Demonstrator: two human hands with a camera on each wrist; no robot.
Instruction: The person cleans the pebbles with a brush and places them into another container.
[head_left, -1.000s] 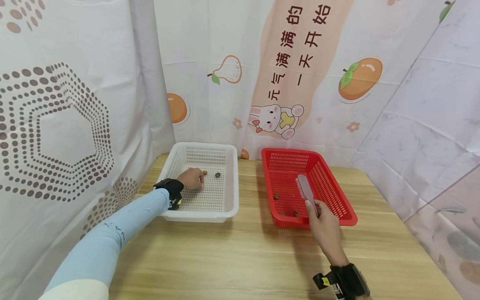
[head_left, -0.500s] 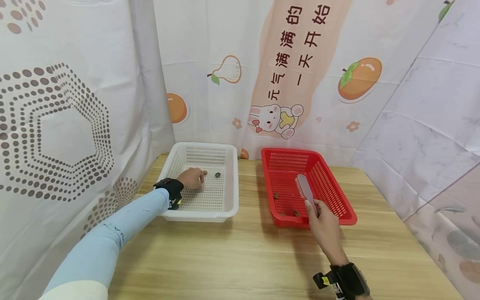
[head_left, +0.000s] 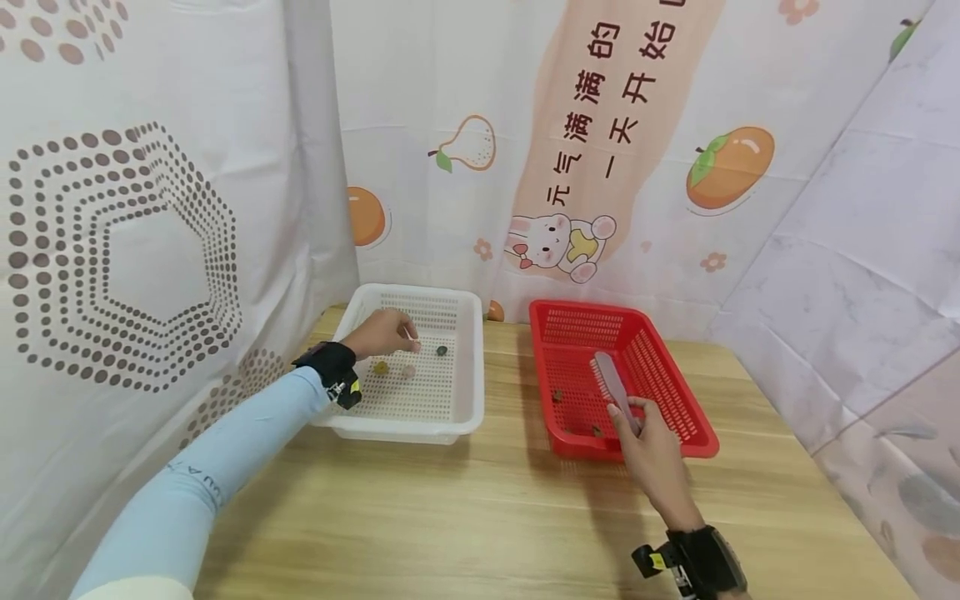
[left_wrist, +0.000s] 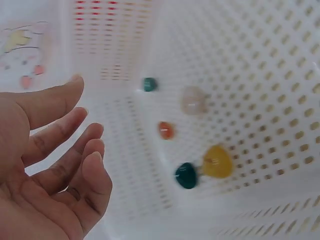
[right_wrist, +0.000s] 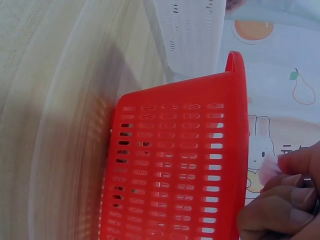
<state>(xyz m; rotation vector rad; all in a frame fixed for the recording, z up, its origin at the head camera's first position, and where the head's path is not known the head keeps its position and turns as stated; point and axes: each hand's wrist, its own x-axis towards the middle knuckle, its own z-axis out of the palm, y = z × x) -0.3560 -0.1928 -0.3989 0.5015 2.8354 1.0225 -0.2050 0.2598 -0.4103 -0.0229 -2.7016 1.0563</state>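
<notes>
My left hand (head_left: 384, 332) hovers over the white basket (head_left: 468, 417), its fingers loosely bent and nothing between them in the left wrist view. Below it lie several small polished stones: a yellow stone (left_wrist: 218, 161), a dark green stone (left_wrist: 186, 175), an orange stone (left_wrist: 166, 130), a pale pinkish stone (left_wrist: 193, 100) and a small green stone (left_wrist: 149, 84). My right hand (head_left: 651, 446) grips a mauve hairbrush (head_left: 611, 379) by its handle, bristles to the left. The brush is over the red basket (head_left: 697, 429), where a few small dark pieces (head_left: 557, 396) lie on the bottom.
Both baskets stand on a wooden table (head_left: 420, 517), apart from each other, near its back edge. A printed curtain (head_left: 420, 75) hangs right behind them, with more cloth on the left and right sides.
My left hand has lifted off the white basket's bottom and its fingers have loosened, uncovering the yellow and pale stones. The right hand keeps the hairbrush in place. The head view shifted slightly.
</notes>
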